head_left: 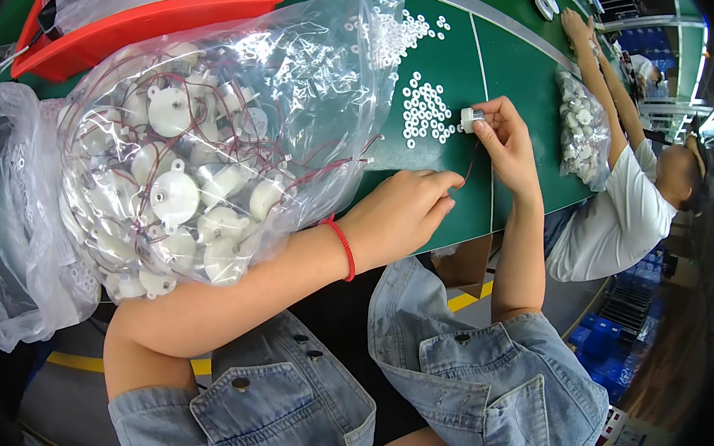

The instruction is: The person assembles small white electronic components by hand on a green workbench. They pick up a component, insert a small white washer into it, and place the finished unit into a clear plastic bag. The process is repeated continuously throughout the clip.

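A small white part [467, 120] sits in the right hand's [511, 146] closed grip, over a green surface [524, 78]. At the part's seven o'clock, the left hand [399, 213] curls at a thin wire [472, 163] — whether pinching it, hard to tell. Toward nine o'clock — white rings [424, 111], then a clear bag [295, 70].

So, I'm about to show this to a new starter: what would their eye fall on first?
Most likely the big clear bag on the left of the green table, packed with round white parts and dark red wires. Next, the bright red bin beyond it, at the top left. Then the small white part in the right hand, just right of the loose white rings.
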Demonstrator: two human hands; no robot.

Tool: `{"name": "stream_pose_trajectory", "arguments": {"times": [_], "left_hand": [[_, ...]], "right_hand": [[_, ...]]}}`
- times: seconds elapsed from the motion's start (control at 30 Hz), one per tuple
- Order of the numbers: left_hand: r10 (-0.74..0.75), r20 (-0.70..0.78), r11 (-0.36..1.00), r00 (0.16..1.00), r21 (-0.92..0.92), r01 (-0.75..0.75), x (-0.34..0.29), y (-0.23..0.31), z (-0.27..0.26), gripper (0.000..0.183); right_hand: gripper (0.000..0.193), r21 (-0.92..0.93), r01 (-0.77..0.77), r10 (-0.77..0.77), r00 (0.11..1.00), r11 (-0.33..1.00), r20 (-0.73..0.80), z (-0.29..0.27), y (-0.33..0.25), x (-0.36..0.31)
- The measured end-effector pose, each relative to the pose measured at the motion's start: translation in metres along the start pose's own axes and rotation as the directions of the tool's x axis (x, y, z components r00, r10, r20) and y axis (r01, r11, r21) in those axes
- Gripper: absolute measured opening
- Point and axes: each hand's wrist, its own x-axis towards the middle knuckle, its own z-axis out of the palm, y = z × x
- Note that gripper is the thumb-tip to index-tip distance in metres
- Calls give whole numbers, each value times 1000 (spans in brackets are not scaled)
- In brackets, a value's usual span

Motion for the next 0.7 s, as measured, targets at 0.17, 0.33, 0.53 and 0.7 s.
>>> {"name": "stream_pose_trajectory", "arguments": {"times": [0.17,0.33,0.53,0.7], "left_hand": [[-7,4,1000,1000,10,7,0,0,-1,28],[-12,9,1000,1000,23,12,0,0,-1,28],[-20,7,1000,1000,24,20,-1,-1,0,28],[-19,14,1000,1000,21,19,0,0,0,28]], "right_hand": [[16,-13,2,-2,1000,1000,2,2,0,0],[16,-34,2,-2,1000,999,11,1,0,0],[14,-119,22,-20,1000,993,23,1,-4,2],[15,-338,45,9,988,940,157,-8,-17,5]]}}
